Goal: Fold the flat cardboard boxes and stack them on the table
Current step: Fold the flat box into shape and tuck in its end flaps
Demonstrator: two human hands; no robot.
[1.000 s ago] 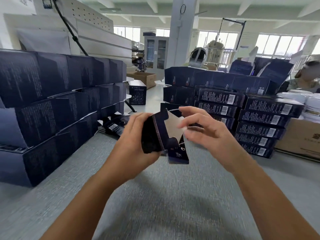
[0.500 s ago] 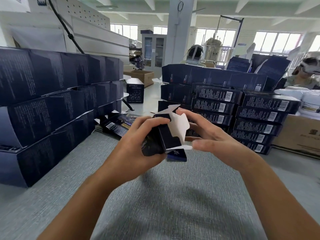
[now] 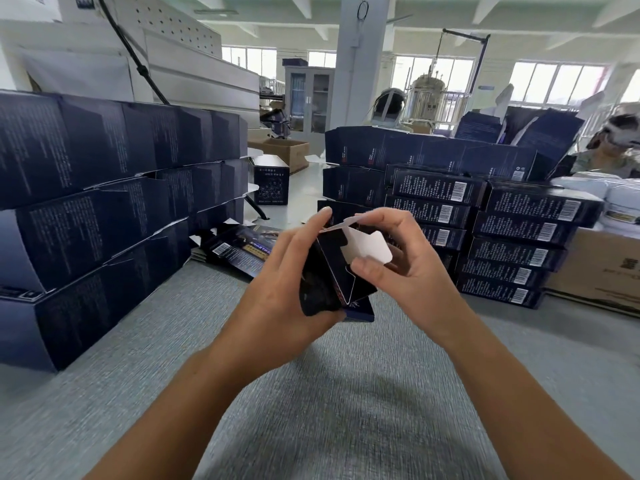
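Observation:
I hold a small dark blue cardboard box [image 3: 332,271], half folded, above the grey table [image 3: 346,393]. My left hand [image 3: 287,289] grips its body from the left, fingers curled round it. My right hand [image 3: 405,261] pinches its white end flap [image 3: 367,247] between thumb and fingers. A pile of flat unfolded boxes [image 3: 239,251] lies on the table behind my left hand. Folded boxes stand stacked on the left [image 3: 104,202] and on the right [image 3: 502,237].
A single upright dark box [image 3: 273,180] stands further back between the stacks. Brown cartons [image 3: 602,271] and white packs [image 3: 606,195] sit at the right. A person [image 3: 616,150] is at the far right. A white pillar [image 3: 360,57] rises behind.
My right hand has bent the white flap down toward the open end of the box. My left hand has turned the box slightly while keeping its grip.

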